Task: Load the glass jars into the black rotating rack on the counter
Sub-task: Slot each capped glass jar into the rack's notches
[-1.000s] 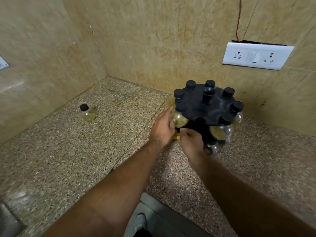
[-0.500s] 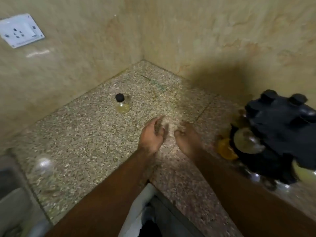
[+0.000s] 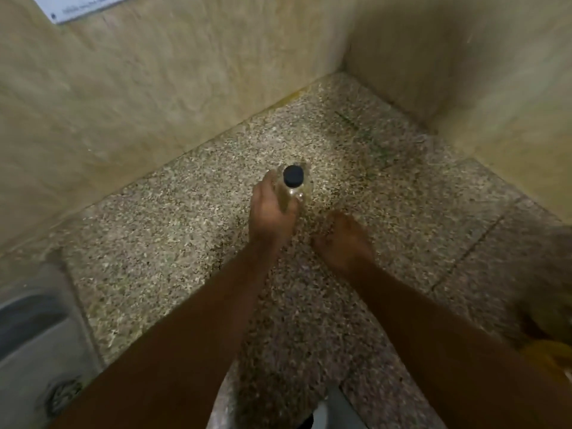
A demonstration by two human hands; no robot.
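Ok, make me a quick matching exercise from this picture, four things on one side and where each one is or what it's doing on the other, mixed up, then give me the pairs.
Things:
1. left hand
2. right hand
3. jar cap
4. sink

Places or states:
A. black, on top of the glass jar
B. at the lower left edge of the view, beside the counter
C. wrapped around the side of the jar
D. empty, over the counter to the right of the jar

Pairs: 1-C, 2-D, 3-A, 4-B
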